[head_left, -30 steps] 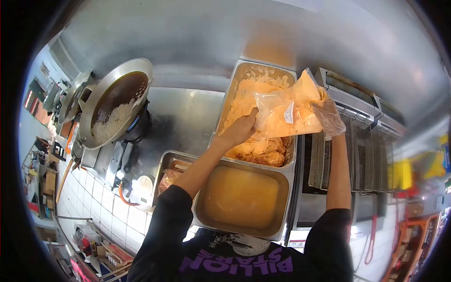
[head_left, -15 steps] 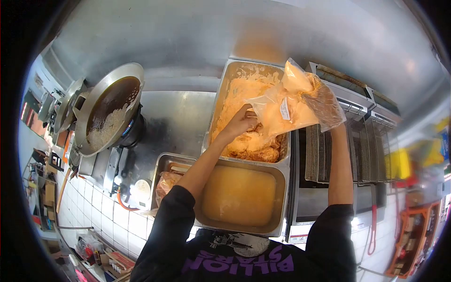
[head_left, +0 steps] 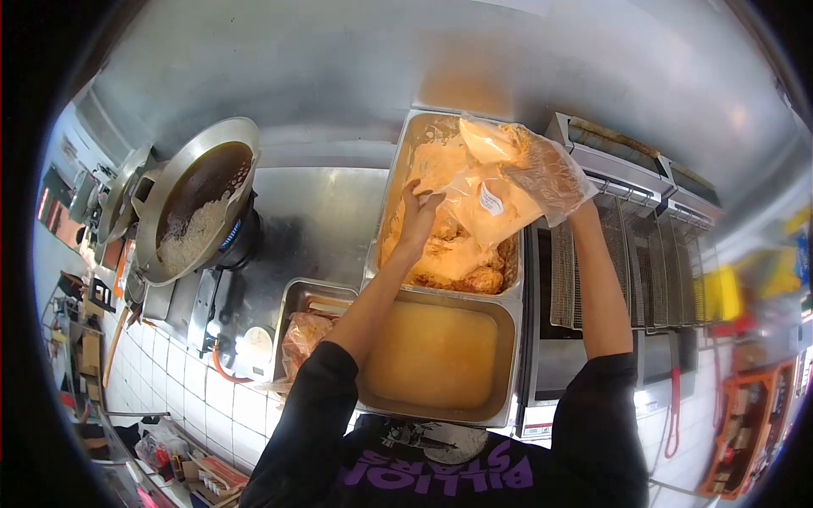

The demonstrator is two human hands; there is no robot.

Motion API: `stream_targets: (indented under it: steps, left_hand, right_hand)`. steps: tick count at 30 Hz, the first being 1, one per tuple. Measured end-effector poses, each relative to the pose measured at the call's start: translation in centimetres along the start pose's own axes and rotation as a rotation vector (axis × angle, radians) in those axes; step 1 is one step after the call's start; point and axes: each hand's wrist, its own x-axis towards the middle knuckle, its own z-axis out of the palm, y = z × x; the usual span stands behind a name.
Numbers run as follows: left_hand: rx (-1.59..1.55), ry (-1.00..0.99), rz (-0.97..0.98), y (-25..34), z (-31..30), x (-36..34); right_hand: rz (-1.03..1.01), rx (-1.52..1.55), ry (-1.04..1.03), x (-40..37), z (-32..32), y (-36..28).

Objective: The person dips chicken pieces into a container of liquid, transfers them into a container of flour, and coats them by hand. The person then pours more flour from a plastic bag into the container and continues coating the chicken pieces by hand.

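Note:
My right hand (head_left: 546, 173), seen through loose clear plastic and coated with orange crumbs, grips a clear bag of orange powder (head_left: 508, 203) with a white label. The bag hangs tilted over the right part of a deep metal tray (head_left: 391, 190). Orange powder and coated pieces (head_left: 461, 269) lie in that tray. Just left of the bag, my left hand (head_left: 420, 212) is raised over the powder, its fingers apart and nothing seen in them. The bag hides part of the tray's contents.
A tray of yellowish liquid (head_left: 432, 356) sits nearest my body, beside a smaller tray with bagged meat (head_left: 305, 334). At the left, a wok of dark oil (head_left: 207, 190) holds pale frying bits. Wire fryer baskets (head_left: 605, 262) stand on the right.
My right hand and the powder bag have moved left and slightly down. My left hand has shifted left, away from the coated pieces, and its fingers have spread.

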Motion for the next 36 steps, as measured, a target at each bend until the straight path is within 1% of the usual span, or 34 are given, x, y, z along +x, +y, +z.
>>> stream_targets:
  steps: [2,3,5,6,8,9,11,15,17,18,20,21,23,25,26,27,29,31,33,35,36]
  left_hand:
    - [0.182,0.077,0.410,0.3,-0.3,0.6]
    - [0.183,0.078,0.412,0.6,-0.5,1.1]
    - [0.313,-0.118,0.532,2.3,-0.7,1.5]
    - [0.315,-0.115,0.536,3.0,-0.7,1.5]
    - [0.360,-0.219,0.594,4.0,-0.4,1.8]
    - [0.362,-0.216,0.596,4.3,-0.3,1.9]
    - [0.210,-0.247,0.635,4.7,-0.1,2.3]
    - [0.179,-0.183,0.670,5.3,0.6,3.3]
    - [-0.075,-0.189,0.718,5.7,1.2,3.5]
    - [-0.074,-0.190,0.715,6.2,1.2,3.7]
    - [0.165,-0.183,0.709,6.8,1.0,4.1]
    - [0.165,-0.184,0.708,6.9,1.0,4.0]
    - [0.285,-0.093,0.733,7.7,1.4,3.3]
    - [0.248,-0.099,0.752,7.7,2.1,2.6]
    - [0.210,-0.103,0.771,7.8,2.5,2.3]
    - [0.210,-0.102,0.771,7.8,2.8,2.0]
    - [0.206,-0.115,0.741,8.1,3.4,1.4]
    - [0.210,-0.122,0.766,8.0,3.7,1.4]
    - [0.218,-0.131,0.796,8.0,3.9,1.3]
    - [0.187,-0.123,0.775,8.3,4.1,0.9]
    - [0.188,-0.121,0.777,8.6,4.0,0.8]
  right_hand:
    - [-0.031,-0.065,-0.003,0.6,0.0,0.1]
    - [-0.045,-0.099,-0.003,0.9,0.0,0.2]
    - [-0.075,-0.163,-0.005,1.5,0.1,0.4]
    - [-0.091,-0.198,-0.004,1.8,0.1,0.6]
    - [-0.122,-0.252,-0.006,2.5,0.3,0.7]
    - [-0.131,-0.276,-0.006,2.7,0.3,0.9]
    - [-0.142,-0.306,-0.008,3.0,0.5,1.0]
    - [-0.110,-0.314,-0.006,2.6,1.1,0.5]
    - [-0.077,-0.311,-0.008,2.3,1.3,0.0]
    - [-0.038,-0.302,-0.042,2.3,1.4,-0.1]
    - [0.002,-0.294,-0.076,1.9,1.5,-0.1]
    - [0.030,-0.262,-0.075,1.6,1.5,0.0]
    - [0.055,-0.230,-0.067,1.3,1.3,0.3]
    - [0.066,-0.338,-0.071,1.1,1.2,1.1]
    - [0.066,-0.336,-0.072,1.0,1.0,2.1]
    - [-0.028,-0.418,-0.111,0.9,0.6,3.3]
    - [-0.122,-0.502,-0.152,0.5,0.6,2.1]
    - [0.146,-0.043,-0.138,-0.4,0.5,0.2]
    - [0.153,-0.078,-0.144,-1.0,0.3,-0.3]
    - [0.158,-0.116,-0.150,-1.5,-0.1,0.0]
    - [0.131,0.060,-0.147,-1.9,-0.4,0.9]
